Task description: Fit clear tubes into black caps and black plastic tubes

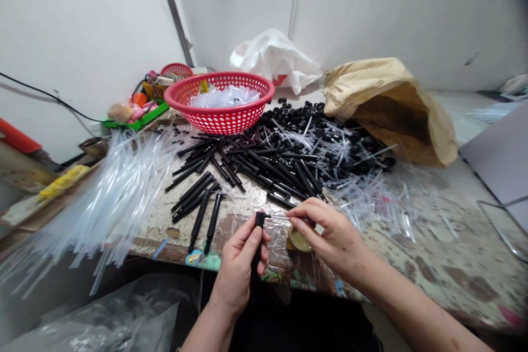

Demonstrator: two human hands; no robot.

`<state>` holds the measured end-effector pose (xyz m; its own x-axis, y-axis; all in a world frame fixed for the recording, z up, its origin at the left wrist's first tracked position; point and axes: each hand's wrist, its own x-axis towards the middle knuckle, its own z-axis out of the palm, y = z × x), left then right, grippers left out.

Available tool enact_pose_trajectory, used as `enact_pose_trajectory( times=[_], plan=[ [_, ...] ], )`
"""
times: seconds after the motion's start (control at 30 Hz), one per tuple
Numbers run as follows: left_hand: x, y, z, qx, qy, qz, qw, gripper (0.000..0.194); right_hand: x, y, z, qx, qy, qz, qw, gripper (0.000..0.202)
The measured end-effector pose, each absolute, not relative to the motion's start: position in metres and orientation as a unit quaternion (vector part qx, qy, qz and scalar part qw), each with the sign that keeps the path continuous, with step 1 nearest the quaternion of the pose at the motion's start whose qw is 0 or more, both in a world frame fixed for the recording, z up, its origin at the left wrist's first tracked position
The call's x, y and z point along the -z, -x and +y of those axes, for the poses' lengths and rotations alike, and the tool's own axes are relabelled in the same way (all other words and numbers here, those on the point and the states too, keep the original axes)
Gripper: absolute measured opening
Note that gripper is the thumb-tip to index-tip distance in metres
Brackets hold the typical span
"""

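My left hand (pixel 243 253) is wrapped round an upright black tube (pixel 259 220) whose top has a small nozzle pointing right. A thin clear tube (pixel 279 216) is pinched between the thumb and fingers of my right hand (pixel 317 225), its left end at the nozzle. Whether it is inside the nozzle is too small to tell. Below my right fingers sits a roll of tape (pixel 300 239). Two black tubes with side nozzles (pixel 213 220) lie left of my left hand. Behind the hands is a pile of black tubes (pixel 268 168).
A red basket (pixel 220 116) holds clear pieces. Long clear tubes (pixel 124 187) hang over the table's left edge. Short clear tubes (pixel 379 203) and black caps (pixel 309 115) lie right of centre, near an open brown paper bag (pixel 371 85). A white bag (pixel 274 58) stands behind.
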<state>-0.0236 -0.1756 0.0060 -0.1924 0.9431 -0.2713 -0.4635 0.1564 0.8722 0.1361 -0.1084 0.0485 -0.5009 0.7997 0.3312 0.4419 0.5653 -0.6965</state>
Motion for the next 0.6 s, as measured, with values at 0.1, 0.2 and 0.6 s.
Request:
enact_pose_trajectory(
  times=[0.1, 0.2, 0.6],
  plan=[
    [-0.009, 0.024, -0.176, -0.604, -0.243, 0.479, 0.589, 0.039, -0.049, -0.135, -0.110, -0.277, 0.377, -0.820, 0.331, 0.014],
    [-0.010, 0.025, -0.176, -0.606, -0.245, 0.474, 0.591, 0.039, -0.050, -0.132, -0.112, -0.284, 0.377, -0.815, 0.336, 0.013],
    [-0.009, 0.027, -0.181, -0.596, -0.254, 0.507, 0.569, 0.043, -0.044, -0.125, -0.119, -0.290, 0.384, -0.813, 0.327, 0.013]
  ],
)
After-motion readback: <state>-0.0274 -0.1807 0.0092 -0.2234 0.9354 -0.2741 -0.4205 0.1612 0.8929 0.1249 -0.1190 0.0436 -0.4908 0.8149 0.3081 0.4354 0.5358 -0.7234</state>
